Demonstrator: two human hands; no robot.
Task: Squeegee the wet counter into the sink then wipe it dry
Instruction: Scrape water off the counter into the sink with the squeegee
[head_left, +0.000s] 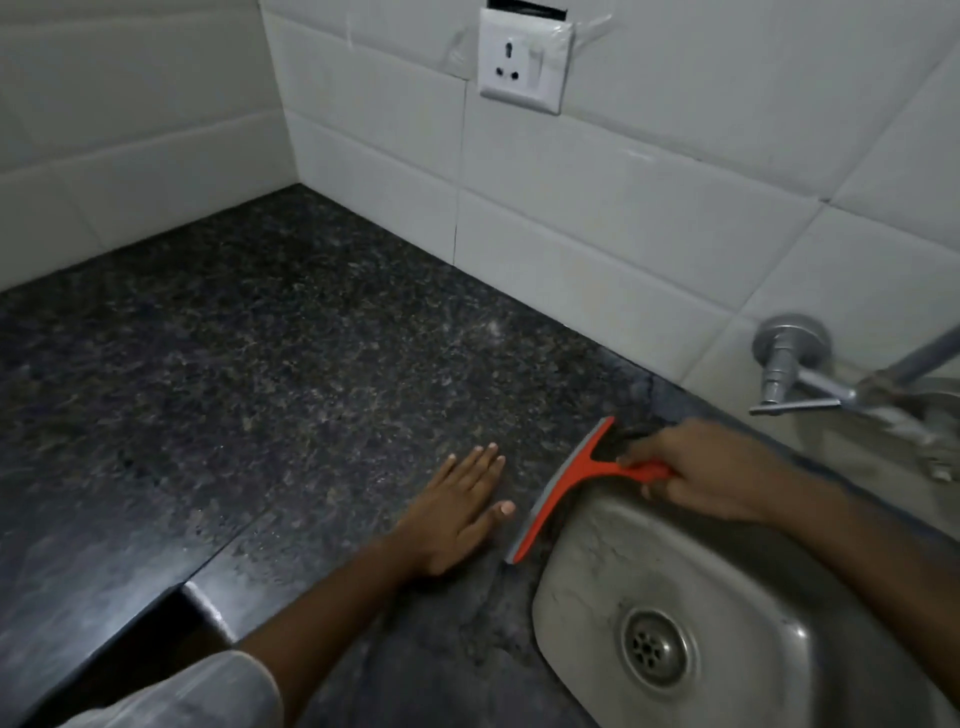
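1. One steel sink is sitting nearest, at the right, holding only its drain.
2. The left hand is lying flat on the dark counter, fingers together and straight.
3. The right hand is gripping one red squeegee, its blade resting at the sink's left rim.
4. One tap and one socket are showing on the far wall.
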